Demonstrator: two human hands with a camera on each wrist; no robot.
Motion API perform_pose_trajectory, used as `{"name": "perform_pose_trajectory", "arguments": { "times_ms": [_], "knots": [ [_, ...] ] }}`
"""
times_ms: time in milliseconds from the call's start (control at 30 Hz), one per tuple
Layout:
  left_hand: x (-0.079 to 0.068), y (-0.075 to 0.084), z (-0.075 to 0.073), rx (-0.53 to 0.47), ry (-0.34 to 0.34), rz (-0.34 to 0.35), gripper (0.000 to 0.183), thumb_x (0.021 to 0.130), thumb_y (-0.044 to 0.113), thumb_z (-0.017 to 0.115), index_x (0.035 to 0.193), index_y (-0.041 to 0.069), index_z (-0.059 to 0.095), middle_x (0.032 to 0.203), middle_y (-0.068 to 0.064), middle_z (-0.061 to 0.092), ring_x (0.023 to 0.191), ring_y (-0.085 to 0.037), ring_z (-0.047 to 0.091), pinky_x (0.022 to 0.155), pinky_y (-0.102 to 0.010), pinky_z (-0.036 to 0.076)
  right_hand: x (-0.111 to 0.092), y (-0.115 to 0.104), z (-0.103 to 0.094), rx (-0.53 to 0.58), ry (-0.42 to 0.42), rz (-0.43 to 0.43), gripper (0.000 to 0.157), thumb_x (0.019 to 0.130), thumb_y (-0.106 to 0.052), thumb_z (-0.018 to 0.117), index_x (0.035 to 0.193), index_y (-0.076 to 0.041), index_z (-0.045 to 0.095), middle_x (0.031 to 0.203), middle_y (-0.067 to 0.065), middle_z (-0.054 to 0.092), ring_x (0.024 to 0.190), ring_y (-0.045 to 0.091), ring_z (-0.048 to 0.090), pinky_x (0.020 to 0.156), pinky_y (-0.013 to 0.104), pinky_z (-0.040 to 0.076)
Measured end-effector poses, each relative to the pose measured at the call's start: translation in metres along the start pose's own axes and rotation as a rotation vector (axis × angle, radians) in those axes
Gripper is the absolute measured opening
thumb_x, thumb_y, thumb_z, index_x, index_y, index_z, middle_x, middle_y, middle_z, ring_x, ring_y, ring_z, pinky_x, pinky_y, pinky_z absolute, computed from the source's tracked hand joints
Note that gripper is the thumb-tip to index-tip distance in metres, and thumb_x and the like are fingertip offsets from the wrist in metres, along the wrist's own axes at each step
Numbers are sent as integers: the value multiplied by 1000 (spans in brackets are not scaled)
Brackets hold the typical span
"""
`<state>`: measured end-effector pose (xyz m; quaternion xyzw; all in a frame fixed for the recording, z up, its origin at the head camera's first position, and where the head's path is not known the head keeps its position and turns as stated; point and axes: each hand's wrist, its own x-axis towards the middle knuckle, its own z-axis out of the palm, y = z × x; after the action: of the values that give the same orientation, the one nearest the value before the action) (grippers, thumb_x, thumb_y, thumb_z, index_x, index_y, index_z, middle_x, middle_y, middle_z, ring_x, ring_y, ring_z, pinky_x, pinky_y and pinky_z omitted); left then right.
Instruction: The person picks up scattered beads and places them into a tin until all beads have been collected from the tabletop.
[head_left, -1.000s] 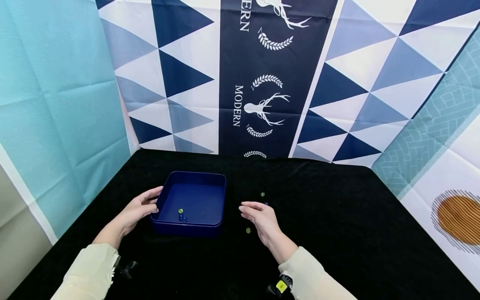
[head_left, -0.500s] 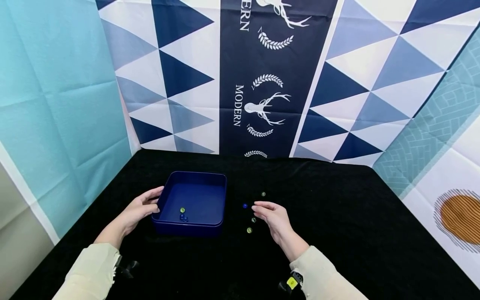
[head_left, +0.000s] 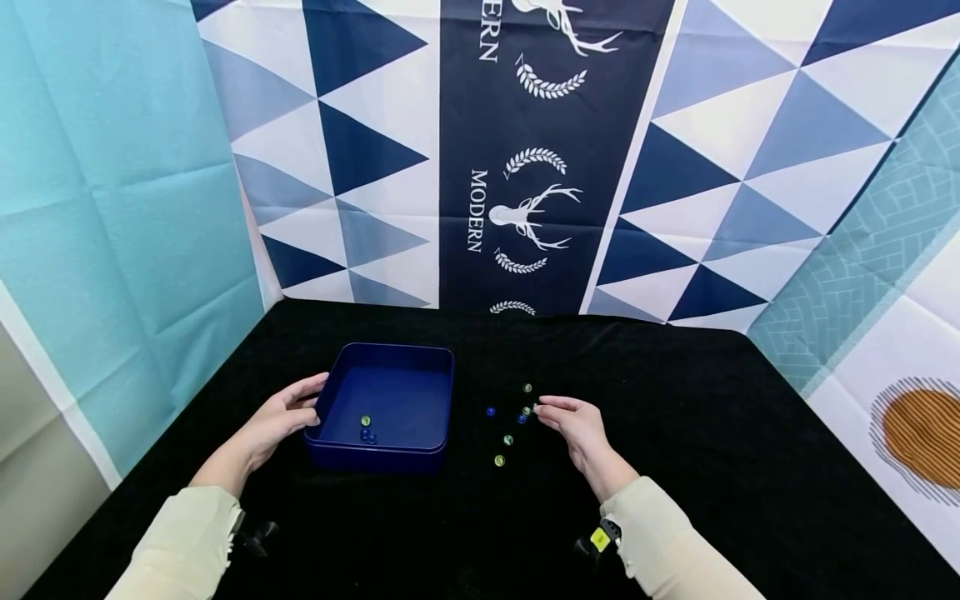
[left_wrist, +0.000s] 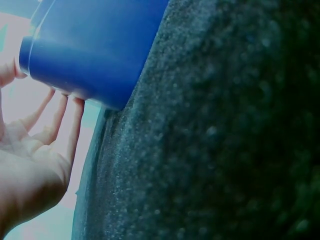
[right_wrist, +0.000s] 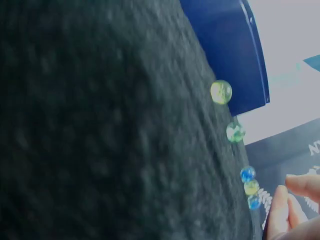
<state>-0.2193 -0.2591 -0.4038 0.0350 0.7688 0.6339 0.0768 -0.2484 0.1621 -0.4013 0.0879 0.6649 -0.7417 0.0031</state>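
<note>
My left hand (head_left: pixel 273 422) grips the left side of a dark blue open box (head_left: pixel 431 451), its thumb at the rim and its fingers (left_wrist: pixel 75 120) against the outer wall. Inside the box lie a yellow-green marble (head_left: pixel 365 421) and two blue ones (head_left: pixel 365 434). My right hand (head_left: pixel 577 429) is over the cloth to the right, thumb and fingers loosely bent with a gap between the tips. Just left of its fingertips sit a yellow marble (right_wrist: pixel 251 187) and a blue marble (head_left: pixel 522 418). Green marbles (head_left: pixel 508 440) and another blue marble (head_left: pixel 491 412) lie between hand and box.
Black cloth (head_left: pixel 675 467) covers the table. One more marble (head_left: pixel 527 388) lies farther back, beyond the right fingertips. Patterned fabric (head_left: pixel 517 167) hangs behind the table, and a turquoise curtain (head_left: pixel 127 208) is at the left.
My right hand has moved to the right, away from the box, uncovering marbles on the cloth. My left hand and the box have stayed in place.
</note>
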Motion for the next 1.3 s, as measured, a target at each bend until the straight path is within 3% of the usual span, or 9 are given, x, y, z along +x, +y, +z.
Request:
{"name": "perform_pose_trajectory", "arguments": {
  "times_ms": [267, 600, 867, 1000, 1300],
  "knots": [
    [0, 2, 1, 7, -2, -16, 74, 80, -1, 53, 147, 3, 23, 147, -24, 22, 131, -39, 23, 93, -40, 35, 10, 1, -4, -81, 10, -4, 37, 78, 11, 63, 112, 20, 54, 92, 15, 68, 69, 6, 64, 69, 20, 49],
    [-1, 3, 1, 4, -1, -19, 74, 80, -2, 53, 147, 4, 23, 148, -24, 21, 132, -40, 21, 96, -46, 31, 14, 1, -2, -351, -39, -27, 29, 77, 7, 67, 104, 16, 62, 90, 15, 68, 72, 11, 64, 78, 30, 49],
    [-1, 3, 1, -4, 1, -25, 74, 80, -2, 53, 147, 4, 23, 148, -23, 21, 131, -39, 22, 96, -44, 32, 19, 0, 0, -511, -43, -58, 18, 73, 6, 70, 90, 12, 67, 77, 10, 68, 65, 12, 64, 68, 29, 52],
    [-2, 3, 1, -1, 2, -22, 74, 79, -2, 54, 147, 4, 23, 148, -23, 22, 131, -39, 22, 95, -44, 32, 20, 0, -1, -476, -42, -42, 16, 74, 6, 70, 88, 12, 67, 74, 10, 68, 65, 12, 65, 68, 28, 52],
    [-1, 2, 1, 3, 8, -20, 74, 79, -1, 54, 147, 4, 24, 147, -23, 22, 131, -39, 22, 97, -47, 30, 22, 0, -6, -259, -59, 1, 21, 81, 10, 61, 99, 20, 60, 79, 7, 66, 68, 11, 65, 69, 25, 51]
  ]
}}
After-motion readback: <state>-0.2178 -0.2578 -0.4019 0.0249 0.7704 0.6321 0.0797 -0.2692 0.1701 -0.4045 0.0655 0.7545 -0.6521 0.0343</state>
